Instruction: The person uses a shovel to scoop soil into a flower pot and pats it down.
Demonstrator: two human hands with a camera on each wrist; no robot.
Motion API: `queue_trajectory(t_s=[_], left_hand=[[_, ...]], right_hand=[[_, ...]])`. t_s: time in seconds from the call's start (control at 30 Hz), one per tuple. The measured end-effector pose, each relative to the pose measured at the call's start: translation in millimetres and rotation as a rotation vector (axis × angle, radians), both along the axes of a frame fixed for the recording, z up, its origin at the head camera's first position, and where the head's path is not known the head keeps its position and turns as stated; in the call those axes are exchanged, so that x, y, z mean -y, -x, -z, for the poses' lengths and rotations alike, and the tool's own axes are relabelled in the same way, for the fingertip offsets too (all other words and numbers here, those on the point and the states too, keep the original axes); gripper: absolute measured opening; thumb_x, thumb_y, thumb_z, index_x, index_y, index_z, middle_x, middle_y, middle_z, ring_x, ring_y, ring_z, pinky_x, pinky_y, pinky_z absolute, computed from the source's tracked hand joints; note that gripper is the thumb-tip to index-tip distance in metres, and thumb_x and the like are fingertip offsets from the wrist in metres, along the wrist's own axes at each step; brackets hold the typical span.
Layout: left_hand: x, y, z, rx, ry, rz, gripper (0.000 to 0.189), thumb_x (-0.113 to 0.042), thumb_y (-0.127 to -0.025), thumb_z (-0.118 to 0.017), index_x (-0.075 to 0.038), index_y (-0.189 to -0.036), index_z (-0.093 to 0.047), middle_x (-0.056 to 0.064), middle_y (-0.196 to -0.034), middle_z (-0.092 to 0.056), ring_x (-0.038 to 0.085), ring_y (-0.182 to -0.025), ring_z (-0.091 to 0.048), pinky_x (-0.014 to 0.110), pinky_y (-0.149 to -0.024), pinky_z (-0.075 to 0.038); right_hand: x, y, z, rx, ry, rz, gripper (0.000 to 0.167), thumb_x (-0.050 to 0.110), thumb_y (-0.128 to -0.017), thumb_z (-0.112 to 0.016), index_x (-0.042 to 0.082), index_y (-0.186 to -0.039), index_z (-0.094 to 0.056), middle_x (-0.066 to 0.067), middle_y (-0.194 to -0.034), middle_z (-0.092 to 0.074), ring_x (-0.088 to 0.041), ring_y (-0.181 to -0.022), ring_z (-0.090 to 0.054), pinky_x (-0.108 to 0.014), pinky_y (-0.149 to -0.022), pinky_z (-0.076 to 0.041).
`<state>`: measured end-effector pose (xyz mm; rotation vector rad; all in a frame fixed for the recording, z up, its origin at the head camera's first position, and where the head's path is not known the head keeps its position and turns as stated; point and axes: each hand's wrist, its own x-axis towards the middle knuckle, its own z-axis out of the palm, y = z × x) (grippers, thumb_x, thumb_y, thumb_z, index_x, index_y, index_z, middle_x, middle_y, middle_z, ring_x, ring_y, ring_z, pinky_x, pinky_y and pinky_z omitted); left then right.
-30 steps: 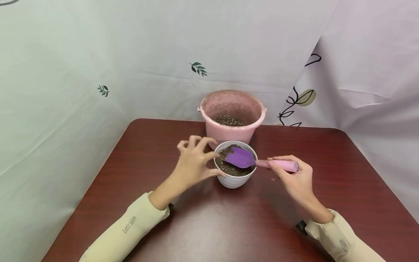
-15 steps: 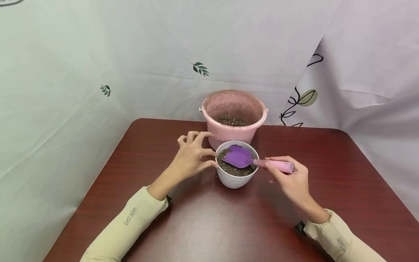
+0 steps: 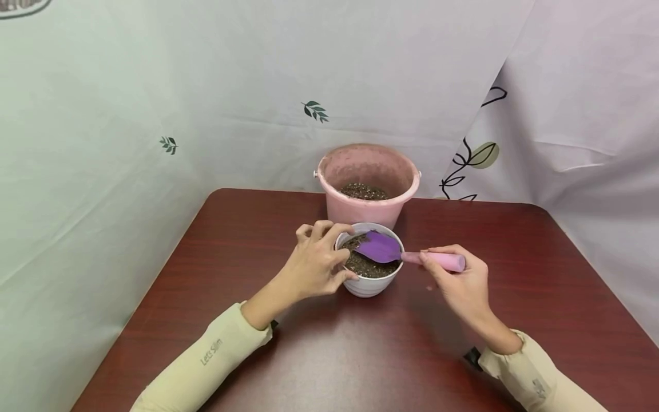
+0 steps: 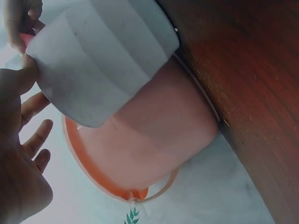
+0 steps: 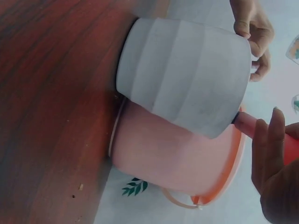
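Note:
A white ridged flowerpot (image 3: 367, 287) filled with dark soil (image 3: 366, 266) stands on the table in front of the pink bucket. My left hand (image 3: 318, 260) is at its left rim, thumb on the outer wall and index finger bent over the edge; the other fingers are spread apart in the left wrist view. My right hand (image 3: 463, 283) grips the pink handle of a hand trowel (image 3: 380, 247) between thumb and fingers. The purple blade lies over the soil inside the pot, hidden by the pot wall in both wrist views.
The pink bucket (image 3: 362, 212) holds more soil (image 3: 364, 191) low inside, its handle hanging at the side in the left wrist view. Crumbs lie on the dark red wooden table (image 3: 463, 229). Pale curtains (image 3: 247, 114) with leaf prints enclose the table's back and sides.
My left hand drew back slightly to the left, then moved right onto the pot's rim with its fingers more bent. The trowel blade shifted only slightly over the soil.

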<state>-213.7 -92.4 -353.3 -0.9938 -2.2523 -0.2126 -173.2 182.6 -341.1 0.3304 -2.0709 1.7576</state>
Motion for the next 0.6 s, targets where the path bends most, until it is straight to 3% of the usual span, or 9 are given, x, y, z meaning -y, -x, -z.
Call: queue_trajectory(t_s=[0.07, 0.13, 0.2, 0.3, 0.43, 0.6], left_hand=[[0.5, -0.7, 1.2, 0.031, -0.023, -0.009, 0.037, -0.055, -0.075, -0.079, -0.023, -0.070, -0.059, 0.002, -0.129, -0.052, 0.029, -0.114, -0.040, 0.056, -0.086, -0.028], [1.2, -0.5, 1.7, 0.079, -0.050, -0.030, 0.041, -0.058, -0.072, -0.080, -0.022, -0.086, -0.066, 0.003, -0.130, -0.050, 0.029, -0.114, -0.039, 0.057, -0.085, -0.029], [1.7, 0.7, 2.6, 0.141, -0.074, -0.071, 0.059, -0.064, -0.071, -0.079, -0.021, -0.110, -0.067, 0.002, -0.132, -0.048, 0.028, -0.115, -0.038, 0.055, -0.085, -0.029], [2.1, 3.1, 4.8, 0.232, -0.080, -0.139, 0.091, -0.072, -0.071, -0.073, -0.015, -0.139, -0.054, 0.003, -0.136, -0.046, 0.026, -0.114, -0.039, 0.053, -0.083, -0.029], [3.3, 5.8, 8.1, 0.315, -0.073, -0.201, 0.100, -0.074, -0.073, -0.068, -0.008, -0.145, -0.048, 0.005, -0.138, -0.047, 0.026, -0.113, -0.044, 0.051, -0.084, -0.029], [3.6, 8.5, 9.0, 0.354, -0.068, -0.213, 0.092, -0.074, -0.075, -0.066, -0.010, -0.142, -0.053, 0.002, -0.136, -0.049, 0.025, -0.111, -0.045, 0.051, -0.084, -0.029]], right_hand=[[-1.2, 1.2, 1.3, -0.022, 0.008, -0.019, 0.015, -0.008, -0.085, -0.072, -0.015, -0.097, -0.066, 0.005, -0.077, -0.074, -0.009, -0.051, -0.065, -0.028, -0.046, -0.053], [-3.5, 3.6, 4.7, -0.057, 0.009, -0.043, 0.016, -0.011, -0.084, -0.071, -0.016, -0.098, -0.066, 0.003, -0.079, -0.074, -0.012, -0.050, -0.065, -0.027, -0.047, -0.053], [-6.4, 7.5, 9.7, -0.092, 0.021, -0.074, 0.017, -0.014, -0.083, -0.070, -0.017, -0.099, -0.066, 0.000, -0.080, -0.074, -0.015, -0.049, -0.065, -0.026, -0.047, -0.053], [-11.0, 14.6, 17.7, -0.119, 0.024, -0.094, 0.017, -0.014, -0.083, -0.070, -0.014, -0.100, -0.067, -0.001, -0.082, -0.074, -0.015, -0.050, -0.065, -0.025, -0.048, -0.052], [-14.9, 22.4, 22.8, -0.147, 0.043, -0.115, 0.019, -0.014, -0.082, -0.071, -0.014, -0.101, -0.067, -0.002, -0.090, -0.075, -0.013, -0.054, -0.068, -0.029, -0.048, -0.053], [-18.4, 24.8, 18.7, -0.156, 0.069, -0.136, 0.022, -0.017, -0.080, -0.071, -0.016, -0.102, -0.065, -0.001, -0.093, -0.075, -0.013, -0.060, -0.070, -0.031, -0.047, -0.054]])
